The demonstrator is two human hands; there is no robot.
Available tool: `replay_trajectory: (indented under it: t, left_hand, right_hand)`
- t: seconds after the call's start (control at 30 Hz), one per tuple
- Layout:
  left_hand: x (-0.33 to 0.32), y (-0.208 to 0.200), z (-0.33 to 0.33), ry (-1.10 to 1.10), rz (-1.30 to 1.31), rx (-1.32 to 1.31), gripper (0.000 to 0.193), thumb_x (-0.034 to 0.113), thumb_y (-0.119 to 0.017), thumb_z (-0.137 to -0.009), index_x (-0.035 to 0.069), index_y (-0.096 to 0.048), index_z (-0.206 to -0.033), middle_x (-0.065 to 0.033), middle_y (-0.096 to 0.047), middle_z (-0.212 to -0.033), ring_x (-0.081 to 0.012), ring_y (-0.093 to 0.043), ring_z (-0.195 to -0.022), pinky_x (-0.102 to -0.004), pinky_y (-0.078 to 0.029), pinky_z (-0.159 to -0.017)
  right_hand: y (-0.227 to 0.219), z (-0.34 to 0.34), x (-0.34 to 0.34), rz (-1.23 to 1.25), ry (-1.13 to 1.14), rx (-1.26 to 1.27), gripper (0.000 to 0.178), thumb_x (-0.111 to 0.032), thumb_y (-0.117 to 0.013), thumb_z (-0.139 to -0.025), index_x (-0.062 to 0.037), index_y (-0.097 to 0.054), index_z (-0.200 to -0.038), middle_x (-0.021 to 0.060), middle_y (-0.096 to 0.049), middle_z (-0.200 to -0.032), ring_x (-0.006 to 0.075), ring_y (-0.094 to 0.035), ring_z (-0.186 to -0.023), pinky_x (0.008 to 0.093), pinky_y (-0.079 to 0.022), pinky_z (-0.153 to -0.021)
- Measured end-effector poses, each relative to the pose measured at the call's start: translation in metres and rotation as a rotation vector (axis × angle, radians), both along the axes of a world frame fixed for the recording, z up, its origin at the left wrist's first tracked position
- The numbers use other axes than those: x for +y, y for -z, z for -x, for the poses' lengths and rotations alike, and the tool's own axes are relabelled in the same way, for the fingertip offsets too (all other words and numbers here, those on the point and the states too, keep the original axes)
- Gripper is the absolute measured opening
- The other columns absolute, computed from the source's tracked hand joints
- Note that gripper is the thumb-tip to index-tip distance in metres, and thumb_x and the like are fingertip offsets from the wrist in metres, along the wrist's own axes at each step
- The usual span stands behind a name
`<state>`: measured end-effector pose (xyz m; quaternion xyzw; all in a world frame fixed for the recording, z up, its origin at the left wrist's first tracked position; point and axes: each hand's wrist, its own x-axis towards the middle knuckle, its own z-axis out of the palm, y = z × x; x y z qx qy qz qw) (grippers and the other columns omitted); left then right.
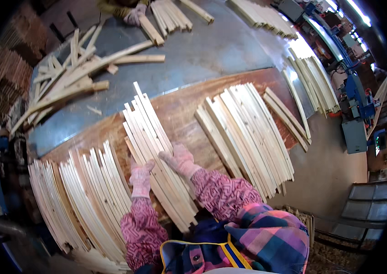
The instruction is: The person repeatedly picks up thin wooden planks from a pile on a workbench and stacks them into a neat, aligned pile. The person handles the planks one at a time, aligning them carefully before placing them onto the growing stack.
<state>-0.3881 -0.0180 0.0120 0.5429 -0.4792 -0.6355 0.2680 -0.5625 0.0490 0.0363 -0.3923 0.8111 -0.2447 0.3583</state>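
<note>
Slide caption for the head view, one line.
Pink-gloved left hand and right hand touch a row of long, pale wooden strips on a brown wooden tabletop.

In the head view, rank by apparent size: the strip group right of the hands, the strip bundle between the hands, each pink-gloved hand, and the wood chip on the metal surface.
1. Strip group
2. Strip bundle
3. Left hand and right hand: alike, unranked
4. Wood chip

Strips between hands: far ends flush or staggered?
Staggered: the wooden strips between the left hand and right hand show uneven far ends, some jutting farther.
</note>
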Motion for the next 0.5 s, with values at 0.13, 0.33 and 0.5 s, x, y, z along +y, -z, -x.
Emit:
replay_trajectory:
  t: [0.13,0.33,0.5]
  left_hand:
    - [-0.014,-0.133,0.020,-0.065,0.217,0.242,0.082,0.009,-0.079,-0.080,0.005,-0.032,-0.148,-0.0137,-0.057,-0.131,-0.0251,-0.060,-0.115,-0.0355,-0.054,-0.092]
    - [-0.039,-0.304,0.042,-0.008,0.901,0.223,0.082,0.021,-0.079,-0.082,0.006,-0.033,-0.148,-0.0130,-0.056,-0.134,-0.0263,-0.059,-0.119,-0.0414,-0.053,-0.097]
    - [-0.071,-0.274,0.021,0.089,1.210,-0.375,0.071,0.035,-0.075,-0.085,0.008,-0.043,-0.143,-0.0095,-0.062,-0.131,-0.0208,-0.061,-0.116,-0.0435,-0.051,-0.099]
  right_hand:
    - [-0.081,0.020,-0.027,0.378,0.015,-0.048,0.073,-0.054,-0.070,-0.081,-0.0053,-0.055,-0.134,0.0226,-0.057,-0.127,0.0359,-0.052,-0.124,0.0429,-0.042,-0.105]
    - [-0.277,0.059,-0.052,1.207,-0.060,-0.177,0.068,-0.041,-0.081,-0.078,-0.0069,-0.058,-0.132,0.0192,-0.060,-0.122,0.0342,-0.056,-0.117,0.0428,-0.046,-0.099]
    - [-0.319,0.066,-0.034,1.011,-0.148,0.245,0.072,-0.049,-0.077,-0.080,-0.0079,-0.055,-0.135,0.0194,-0.060,-0.124,0.0345,-0.055,-0.119,0.0430,-0.046,-0.100]
